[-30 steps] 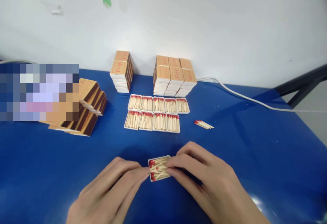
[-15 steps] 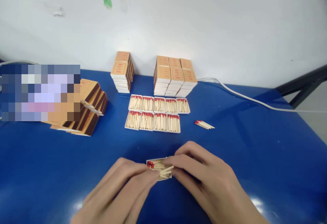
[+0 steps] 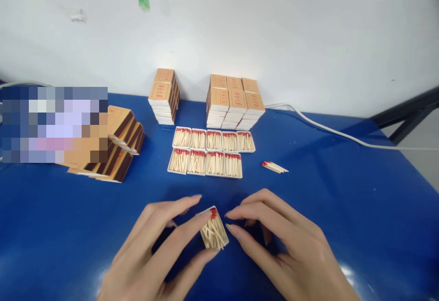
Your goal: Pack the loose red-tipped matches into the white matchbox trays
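Close to me sits a small white matchbox tray, turned at a slant and filled with red-tipped matches, some lying crosswise. My left hand grips it with the thumb at its near end and a finger over its far left part; the index finger is stretched out free. At the tray's right side, my right hand has thumb and index fingertip a little apart, with nothing between them. Farther back, two rows of filled matchbox trays lie side by side, heads pointing away from me.
A few loose matches lie to the right. Closed matchboxes are stacked against the wall in a narrow pile and a wider pile. More matchboxes lean at left beside a blurred-out patch. A white cable crosses the blue table.
The tray has turned from lying sideways to a slant with the match heads facing away. My right fingers have let go of it, and my left index finger has lifted off.
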A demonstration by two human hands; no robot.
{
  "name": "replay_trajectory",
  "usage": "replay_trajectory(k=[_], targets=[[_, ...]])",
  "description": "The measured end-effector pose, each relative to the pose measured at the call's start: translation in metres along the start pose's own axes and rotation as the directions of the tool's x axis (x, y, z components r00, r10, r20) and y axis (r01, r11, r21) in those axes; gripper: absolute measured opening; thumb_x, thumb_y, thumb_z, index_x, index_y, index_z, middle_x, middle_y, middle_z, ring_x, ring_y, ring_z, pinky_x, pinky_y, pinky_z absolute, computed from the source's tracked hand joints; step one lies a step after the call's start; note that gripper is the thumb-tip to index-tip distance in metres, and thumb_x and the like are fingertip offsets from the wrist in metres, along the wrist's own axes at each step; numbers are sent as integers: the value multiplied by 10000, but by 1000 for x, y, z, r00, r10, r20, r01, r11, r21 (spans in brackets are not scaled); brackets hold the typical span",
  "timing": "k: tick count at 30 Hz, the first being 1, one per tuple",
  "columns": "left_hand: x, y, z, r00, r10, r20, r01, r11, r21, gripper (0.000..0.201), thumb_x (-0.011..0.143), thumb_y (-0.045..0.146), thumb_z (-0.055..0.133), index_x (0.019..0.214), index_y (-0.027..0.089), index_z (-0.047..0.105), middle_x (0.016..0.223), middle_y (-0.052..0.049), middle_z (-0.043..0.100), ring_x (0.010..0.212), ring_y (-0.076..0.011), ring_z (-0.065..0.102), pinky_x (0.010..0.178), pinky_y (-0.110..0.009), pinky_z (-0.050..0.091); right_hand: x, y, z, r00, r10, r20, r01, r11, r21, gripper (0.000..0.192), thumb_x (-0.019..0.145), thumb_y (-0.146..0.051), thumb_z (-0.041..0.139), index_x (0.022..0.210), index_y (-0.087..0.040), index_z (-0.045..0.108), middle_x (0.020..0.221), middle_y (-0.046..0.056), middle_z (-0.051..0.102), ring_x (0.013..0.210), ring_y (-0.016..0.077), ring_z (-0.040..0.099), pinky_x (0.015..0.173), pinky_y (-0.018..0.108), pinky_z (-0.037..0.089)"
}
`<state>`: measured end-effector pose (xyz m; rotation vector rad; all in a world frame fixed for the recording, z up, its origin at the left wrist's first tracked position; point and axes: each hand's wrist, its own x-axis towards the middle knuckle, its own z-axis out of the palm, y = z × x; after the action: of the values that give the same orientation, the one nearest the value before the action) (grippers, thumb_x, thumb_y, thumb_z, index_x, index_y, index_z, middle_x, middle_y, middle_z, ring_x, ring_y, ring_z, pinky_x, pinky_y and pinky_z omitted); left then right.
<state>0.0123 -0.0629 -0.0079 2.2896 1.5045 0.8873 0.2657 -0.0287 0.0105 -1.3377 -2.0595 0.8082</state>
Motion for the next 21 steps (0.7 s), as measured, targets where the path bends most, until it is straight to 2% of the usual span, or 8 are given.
replay_trajectory(k=[3,5,7,11,16,18,21], targets=[[8,-11,0,991,82,108,-84,996,19,452,1193,474,642,1619,323,642,1609,-31,747,1372,-224,767,1073,-353,735,-1,-1,-3,999,6,51,-6,1000,7,95,1127,-226,731,1174,-290,782,1079,2,784,843,130,773,812,222,670],[11,-15,-1,981,118,151,-120,993,4,439,1205,479,612,1618,330,639,1569,-16,781,1366,-226,776,1084,-373,734,-3,-2,-4,995,-9,102,7,1000,26,93,1114,-225,757,1177,-291,773,1066,-10,790,871,125,782,839,209,669],[10,-15,-2,980,113,166,-109,993,-35,405,1202,451,631,1590,333,651,1518,-6,801,1350,-200,775,1100,-330,717,-5,-4,-4,990,-26,137,20,999,47,116,1104,-227,776,1200,-290,766,1088,-12,796,919,126,794,875,208,668],[3,-7,4,990,33,137,-24,997,-69,462,1150,458,739,1575,299,651,1369,-41,792,1196,-167,806,1013,-239,706,-7,-4,6,990,-24,138,16,998,61,126,1120,-187,729,1206,-275,757,1124,7,781,956,131,795,864,217,656],[-2,0,13,997,30,76,-30,1000,-3,638,1103,598,766,1601,223,628,1168,-56,755,981,-168,820,892,-256,720,-6,-2,11,996,-24,91,24,1000,5,160,1154,-162,653,1190,-279,756,1150,20,743,946,124,783,844,220,645],[-1,-2,12,993,58,102,-58,998,-4,581,1134,586,723,1589,235,637,1126,-44,758,951,-168,822,860,-261,725,-6,-3,7,996,-40,85,41,999,-10,159,1158,-176,654,1206,-282,762,1161,25,739,952,126,785,843,219,648],[1,-6,7,983,71,168,-63,997,-51,371,1175,494,679,1474,275,694,1108,-25,760,936,-157,822,801,-241,716,-7,-3,2,996,-43,72,44,999,-12,89,1137,-221,712,1175,-280,767,1137,24,736,942,133,786,832,216,655]])
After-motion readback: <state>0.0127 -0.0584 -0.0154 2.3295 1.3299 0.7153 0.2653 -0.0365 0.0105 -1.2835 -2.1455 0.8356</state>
